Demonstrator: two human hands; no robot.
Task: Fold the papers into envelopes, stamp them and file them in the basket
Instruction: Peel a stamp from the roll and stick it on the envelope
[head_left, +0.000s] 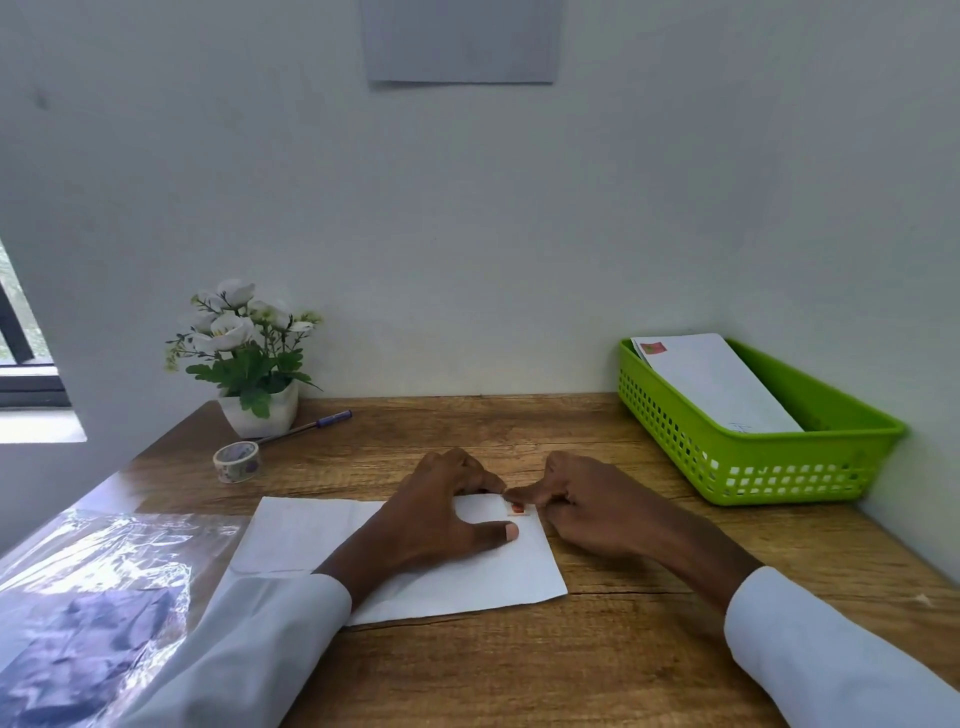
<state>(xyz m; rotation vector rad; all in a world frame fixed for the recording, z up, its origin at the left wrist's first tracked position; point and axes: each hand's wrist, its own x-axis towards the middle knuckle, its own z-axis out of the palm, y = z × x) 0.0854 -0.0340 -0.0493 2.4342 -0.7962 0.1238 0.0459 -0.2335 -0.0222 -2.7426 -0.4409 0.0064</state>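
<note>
while the left hand (441, 512) lies flat, fingers spread on the envelope (467, 577), the right hand (582, 506) thumb presses the stamp (517, 509); remaining fingers curled.

Two bare hands, left hand (441, 512) and right hand (587, 512), no rings, watch or gloves seen. Short trimmed nails. Both forearms in long white plain-cloth sleeves, left sleeve (260, 644), right sleeve (821, 644), soft unbuttoned cuffs ending above the wrists, faint creases
</note>
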